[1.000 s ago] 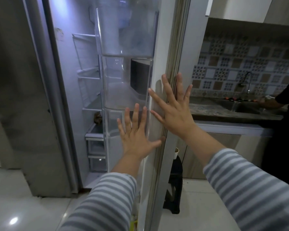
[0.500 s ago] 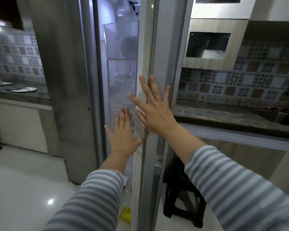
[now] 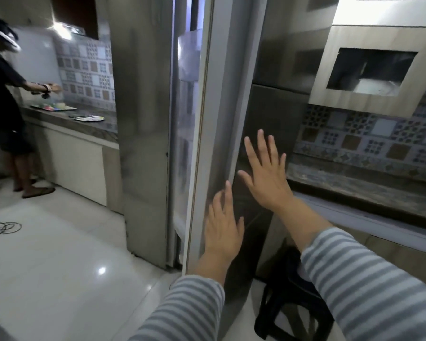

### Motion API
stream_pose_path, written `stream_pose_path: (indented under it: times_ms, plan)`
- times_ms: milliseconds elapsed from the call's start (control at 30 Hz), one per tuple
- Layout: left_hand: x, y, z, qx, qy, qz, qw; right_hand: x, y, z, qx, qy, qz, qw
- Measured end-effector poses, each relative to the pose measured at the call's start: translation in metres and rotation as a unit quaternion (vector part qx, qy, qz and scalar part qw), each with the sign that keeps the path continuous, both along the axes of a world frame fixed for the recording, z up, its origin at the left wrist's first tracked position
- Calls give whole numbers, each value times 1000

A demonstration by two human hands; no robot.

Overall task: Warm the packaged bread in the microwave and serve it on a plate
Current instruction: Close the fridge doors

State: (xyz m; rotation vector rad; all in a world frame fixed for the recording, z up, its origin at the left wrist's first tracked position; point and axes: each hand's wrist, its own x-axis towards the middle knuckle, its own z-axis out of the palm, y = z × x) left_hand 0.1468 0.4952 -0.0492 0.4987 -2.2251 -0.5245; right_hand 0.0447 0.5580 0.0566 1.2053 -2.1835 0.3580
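Both palms lie flat, fingers spread, gripping nothing: left hand point(image 3: 223, 227) below right hand point(image 3: 266, 173) on the fridge door point(image 3: 231, 119); no writing legible.

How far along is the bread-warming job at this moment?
Nothing looks done: no bread or serving plate is in hand. In hand: the left hand and right hand, both open and empty, press flat on the fridge door, which stands ajar. Left: fetching bread, warming, plating. No microwave is clearly visible.

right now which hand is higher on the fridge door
The right hand, spread flat higher up the fridge door; the left hand presses lower, nearer the door's edge.
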Motion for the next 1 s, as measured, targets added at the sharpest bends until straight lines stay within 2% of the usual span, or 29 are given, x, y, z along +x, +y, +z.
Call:
stream_pose_path:
  times_ms: [133, 267, 567, 767, 1000]
  plan:
    - [-31, -26, -17, 40, -36, 22, 998, -24, -31, -4, 49, 40, 12, 998]
    - [-52, -55, -28, 34, -26, 73, 996, -38, -60, -10, 53, 70, 24, 996]
    - [-79, -142, -34, 57, 17, 74, 995, -57, -150, -18, 38, 93, 33, 994]
    - [-103, -216, -36, 59, 19, 57, 996, -80, -216, -24, 35, 154, 9, 987]
    - [-135, -295, -31, 98, 26, -6, 995, -122, -286, -27, 49, 180, -4, 982]
